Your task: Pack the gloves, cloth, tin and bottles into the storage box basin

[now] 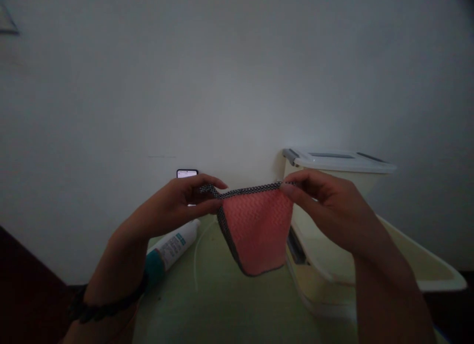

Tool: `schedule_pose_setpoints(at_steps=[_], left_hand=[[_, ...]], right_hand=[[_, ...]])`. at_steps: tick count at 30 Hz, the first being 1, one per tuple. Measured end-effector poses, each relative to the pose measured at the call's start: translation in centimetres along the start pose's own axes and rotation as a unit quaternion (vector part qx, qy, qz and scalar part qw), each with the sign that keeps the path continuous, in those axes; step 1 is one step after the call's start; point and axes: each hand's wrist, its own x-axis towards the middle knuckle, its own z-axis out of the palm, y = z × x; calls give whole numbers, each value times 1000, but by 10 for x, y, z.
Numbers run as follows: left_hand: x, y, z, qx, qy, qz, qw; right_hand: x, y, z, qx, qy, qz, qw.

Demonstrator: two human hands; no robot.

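While both hands are up over the table [222, 309], the cloth [257, 230] hangs between them, off the view's centre toward six o'clock. The left hand [177, 205] pinches its ten o'clock corner between thumb and fingers; the right hand [329, 200] grips its two o'clock corner likewise. It looks light, soft and limp, unlikely to break, with a textured face that should not slip; the checked trim [255, 189], probably firmer, seems the best hold. From the cloth, the tube [174, 249] lies near nine o'clock, the phone [187, 174] at ten, the box [329, 294] at three.
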Motion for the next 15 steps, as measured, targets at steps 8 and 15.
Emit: schedule_pose_setpoints(at_steps=[8,15], left_hand=[[5,1,11,-58,-51,-22,997],[7,3,10,22,6,-22,1000]], right_hand=[[2,2,6,83,58,15,995],[3,1,11,108,72,43,991]])
